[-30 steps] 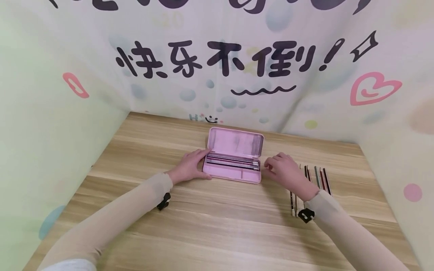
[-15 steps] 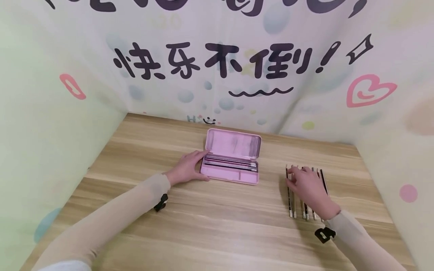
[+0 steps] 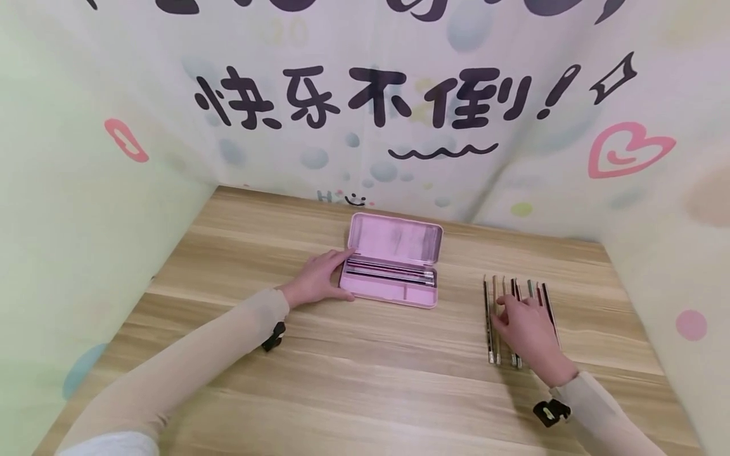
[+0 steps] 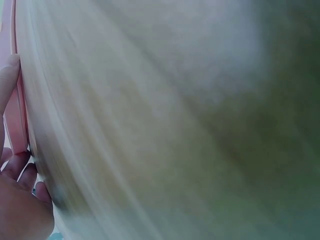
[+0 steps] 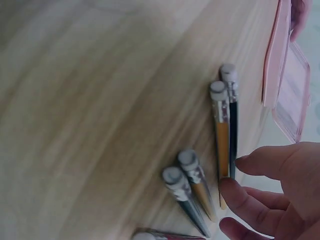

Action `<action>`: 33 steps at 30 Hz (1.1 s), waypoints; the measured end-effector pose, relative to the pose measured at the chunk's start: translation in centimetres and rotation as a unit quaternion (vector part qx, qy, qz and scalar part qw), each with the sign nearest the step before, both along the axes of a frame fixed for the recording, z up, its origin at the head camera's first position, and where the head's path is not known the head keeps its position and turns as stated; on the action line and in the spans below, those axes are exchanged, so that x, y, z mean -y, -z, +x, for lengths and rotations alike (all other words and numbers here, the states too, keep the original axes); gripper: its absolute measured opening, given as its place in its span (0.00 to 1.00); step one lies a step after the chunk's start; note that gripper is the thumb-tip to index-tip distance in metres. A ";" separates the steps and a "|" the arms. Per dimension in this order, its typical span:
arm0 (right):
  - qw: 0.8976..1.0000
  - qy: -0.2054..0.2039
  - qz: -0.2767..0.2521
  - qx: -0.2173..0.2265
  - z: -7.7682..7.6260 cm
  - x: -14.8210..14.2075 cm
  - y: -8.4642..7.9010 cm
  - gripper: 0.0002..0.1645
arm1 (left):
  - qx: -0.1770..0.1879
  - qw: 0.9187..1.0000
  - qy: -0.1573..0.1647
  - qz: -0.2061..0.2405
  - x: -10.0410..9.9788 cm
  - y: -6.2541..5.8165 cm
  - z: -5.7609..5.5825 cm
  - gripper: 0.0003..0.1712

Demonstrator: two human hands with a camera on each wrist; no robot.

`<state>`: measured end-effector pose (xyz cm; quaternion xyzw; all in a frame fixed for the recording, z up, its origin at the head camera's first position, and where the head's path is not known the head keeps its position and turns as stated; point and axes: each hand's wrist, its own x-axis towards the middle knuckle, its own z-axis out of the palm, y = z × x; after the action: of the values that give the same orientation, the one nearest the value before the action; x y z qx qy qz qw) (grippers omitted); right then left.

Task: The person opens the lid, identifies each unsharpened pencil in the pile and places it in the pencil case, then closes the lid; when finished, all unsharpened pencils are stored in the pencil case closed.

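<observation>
A pink pencil case (image 3: 376,291) lies with its lid raised, several pencils (image 3: 390,272) in its back compartment. My left hand (image 3: 315,280) holds the case's left end, thumb at the front and fingers round the end, as the left wrist view also shows. On the table to the right is a row of pencils. Over it is my right hand (image 3: 529,332), thumb and index finger apart beside a yellow pencil (image 5: 222,137) and a dark pencil (image 5: 233,120) in the right wrist view. Whether the fingertips touch these pencils is unclear. The hand hides part of the row.
The wood-grain table (image 3: 353,380) meets a printed cloth backdrop (image 3: 365,171) behind the case, with light cloth walls at both sides. In the right wrist view, two more pencil ends (image 5: 181,165) and a red pencil (image 5: 172,236) lie nearby.
My right hand has moved from beside the case's right end to the pencil row, then slightly farther right and toward me. My left hand has stayed on the case.
</observation>
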<state>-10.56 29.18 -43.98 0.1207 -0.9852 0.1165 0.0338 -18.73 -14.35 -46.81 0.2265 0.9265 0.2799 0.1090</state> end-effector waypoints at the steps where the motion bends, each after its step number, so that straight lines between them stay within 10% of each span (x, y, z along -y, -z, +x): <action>1: 1.000 0.000 0.001 0.000 0.0 0.0 0.1 0.20 | 0.000 1.000 0.000 0.001 0.0 0.0 0.0 0.65; 33: 0.998 0.036 0.021 0.038 -0.3 0.4 -0.2 0.17 | 0.011 1.000 -0.003 0.008 -0.1 -0.1 0.0 0.65</action>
<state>-10.82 28.76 -43.78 0.0818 -0.9917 0.0987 -0.0020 -18.75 -14.22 -46.70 0.2217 0.9237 0.2898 0.1164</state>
